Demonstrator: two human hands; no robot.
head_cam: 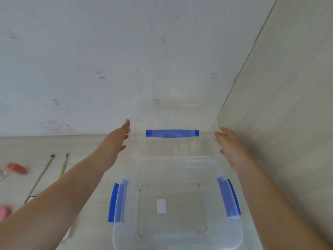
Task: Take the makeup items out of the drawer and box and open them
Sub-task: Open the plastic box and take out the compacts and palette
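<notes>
A clear plastic box (124, 230) with blue side latches (113, 202) stands on the table just in front of me. Its inside shows only a small white label (161, 206) on the bottom. The clear lid (180, 150) with a blue handle (172, 133) is raised upright above the box's far edge. My left hand (115, 141) grips the lid's left edge and my right hand (230, 143) grips its right edge. No drawer is in view.
On the table at the left lie a red item (17, 168), two thin brushes (41, 177) (64, 166) and a pink item (4, 212) at the frame edge. A wall (90, 60) stands behind and a pale panel (288, 105) on the right.
</notes>
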